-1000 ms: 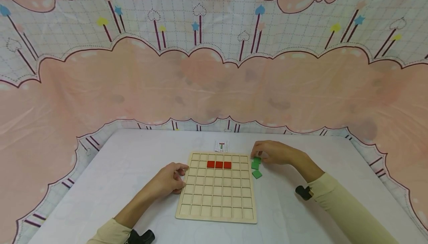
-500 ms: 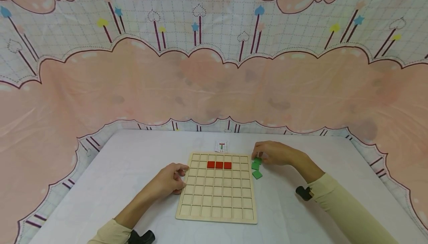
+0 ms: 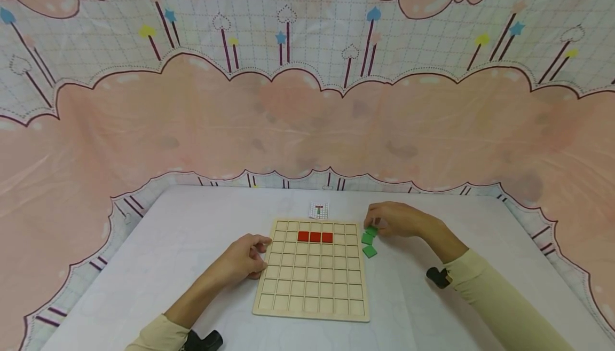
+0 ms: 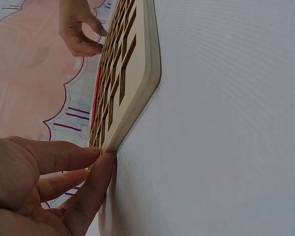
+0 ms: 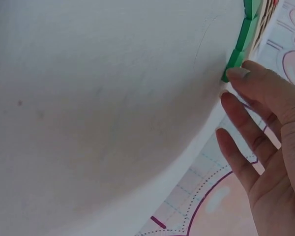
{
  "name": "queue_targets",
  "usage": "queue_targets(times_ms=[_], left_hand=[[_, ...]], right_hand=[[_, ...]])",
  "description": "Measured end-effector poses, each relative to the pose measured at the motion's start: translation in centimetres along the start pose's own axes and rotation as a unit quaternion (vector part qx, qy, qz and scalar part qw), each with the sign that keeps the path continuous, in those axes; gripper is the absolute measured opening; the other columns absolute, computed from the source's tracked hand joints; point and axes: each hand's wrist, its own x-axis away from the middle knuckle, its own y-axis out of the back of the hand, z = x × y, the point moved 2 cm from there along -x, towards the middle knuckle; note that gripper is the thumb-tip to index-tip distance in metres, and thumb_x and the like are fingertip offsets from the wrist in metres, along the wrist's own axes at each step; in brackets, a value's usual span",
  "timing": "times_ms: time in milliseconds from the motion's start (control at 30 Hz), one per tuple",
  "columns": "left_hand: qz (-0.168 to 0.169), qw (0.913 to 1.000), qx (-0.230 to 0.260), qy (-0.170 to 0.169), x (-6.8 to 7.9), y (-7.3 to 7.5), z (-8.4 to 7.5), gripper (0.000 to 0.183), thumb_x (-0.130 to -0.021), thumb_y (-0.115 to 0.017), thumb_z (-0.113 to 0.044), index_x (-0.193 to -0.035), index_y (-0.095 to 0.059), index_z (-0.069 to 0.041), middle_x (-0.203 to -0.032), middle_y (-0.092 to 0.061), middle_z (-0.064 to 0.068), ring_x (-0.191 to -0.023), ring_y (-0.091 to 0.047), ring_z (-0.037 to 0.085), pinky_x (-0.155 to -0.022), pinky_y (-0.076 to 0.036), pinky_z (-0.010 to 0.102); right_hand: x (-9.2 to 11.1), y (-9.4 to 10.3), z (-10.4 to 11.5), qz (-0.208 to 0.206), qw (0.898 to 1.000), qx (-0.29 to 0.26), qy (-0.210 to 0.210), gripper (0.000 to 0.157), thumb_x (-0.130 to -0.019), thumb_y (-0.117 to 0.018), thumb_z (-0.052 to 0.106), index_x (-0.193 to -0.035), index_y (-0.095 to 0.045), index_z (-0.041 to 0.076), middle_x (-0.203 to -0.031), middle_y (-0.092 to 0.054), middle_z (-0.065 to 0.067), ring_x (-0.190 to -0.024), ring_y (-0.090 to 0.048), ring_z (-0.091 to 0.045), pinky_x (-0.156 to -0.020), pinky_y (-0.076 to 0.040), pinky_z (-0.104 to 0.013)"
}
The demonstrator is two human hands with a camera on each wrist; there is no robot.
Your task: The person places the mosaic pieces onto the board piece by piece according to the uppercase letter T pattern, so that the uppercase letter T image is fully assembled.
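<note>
A pale wooden grid board (image 3: 312,276) lies on the table, with three red tiles (image 3: 314,237) side by side in its second row from the far edge. At the board's left edge is my left hand (image 3: 242,257); the left wrist view shows its thumb and a finger pinching the board's rim. Beyond the board's right edge lie three green tiles (image 3: 367,239) in a short line. My right hand (image 3: 396,219) is at the farthest green tile (image 5: 234,65), its thumb against the tile; another finger is partly hidden behind. The other fingers are spread apart.
A small card (image 3: 318,210) printed with a grid and a red and green pattern lies just behind the board. White cloth covers the table (image 3: 192,212). A patterned backdrop (image 3: 288,126) stands behind it.
My right hand has shifted slightly to the right, and the farthest green tile has moved a little with it. The left hand and the board look unmoved.
</note>
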Motion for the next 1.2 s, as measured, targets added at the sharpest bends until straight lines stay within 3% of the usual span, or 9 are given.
queue_targets(times_ms=[267,800,1200], left_hand=[[0.007,1.0,0.001,-0.003,0.18,0.15,-0.14,0.055,-0.081,-0.071,0.014,-0.134,-0.059,0.006,-0.104,-0.052,0.012,-0.069,-0.054,0.019,-0.053,-0.052,0.026],[0.013,0.9999,0.006,-0.002,0.1,0.17,-0.02,0.056,-0.081,-0.07,0.015,-0.135,-0.057,0.007,-0.106,-0.051,0.012,-0.072,-0.054,0.018,-0.054,-0.054,0.026],[0.01,0.9999,0.006,-0.01,0.25,0.22,-0.16,0.055,-0.082,-0.071,0.014,-0.135,-0.058,0.007,-0.106,-0.052,0.012,-0.074,-0.053,0.019,-0.055,-0.054,0.028]], right_hand=[[0.04,-0.08,-0.3,0.004,0.999,0.016,-0.033,0.032,-0.088,-0.072,0.005,-0.114,-0.076,0.022,-0.102,-0.065,0.009,-0.094,-0.06,-0.011,-0.082,-0.054,-0.032],[0.24,0.25,-0.43,0.002,1.0,-0.006,-0.021,0.03,-0.083,-0.075,0.006,-0.11,-0.079,0.019,-0.096,-0.064,0.009,-0.089,-0.062,-0.012,-0.074,-0.051,-0.027],[0.26,0.27,-0.6,0.011,0.999,-0.018,-0.029,0.028,-0.084,-0.079,0.011,-0.111,-0.079,0.017,-0.091,-0.063,0.009,-0.082,-0.057,-0.005,-0.07,-0.048,-0.024]])
